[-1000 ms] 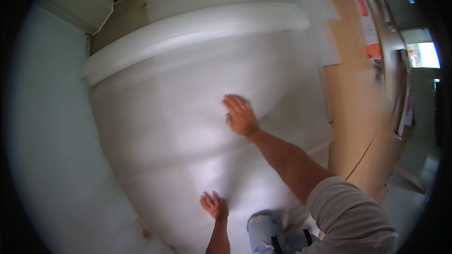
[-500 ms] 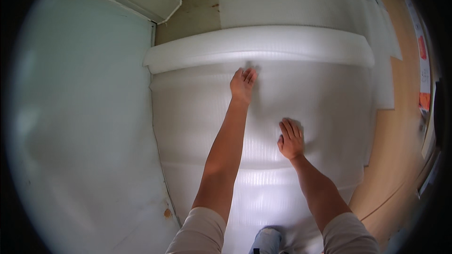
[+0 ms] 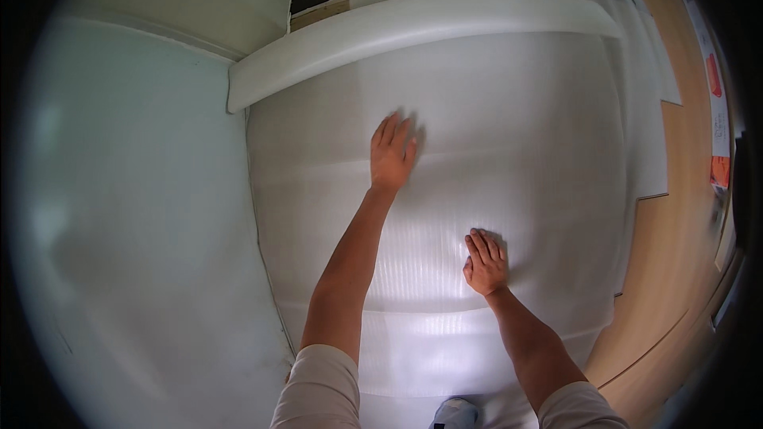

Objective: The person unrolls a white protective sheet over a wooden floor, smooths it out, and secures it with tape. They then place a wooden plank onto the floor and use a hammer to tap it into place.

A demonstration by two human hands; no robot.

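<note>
1. The left hand (image 3: 389,155) reaches forward, palm down, fingers parted and gripping nothing; I cannot tell whether it touches the sheet.
2. The right hand (image 3: 486,266), closer to the body and right of the left, is laid palm down, fingers extended and slightly apart, holding nothing.
3. The white sheet (image 3: 509,127) spreads beneath and around both hands.
4. Its roll (image 3: 445,17) lies ahead of the left hand, apart from the fingertips.
5. Left of the left hand is a pale wall (image 3: 151,230); right of the right hand, wooden boards (image 3: 660,278).
</note>
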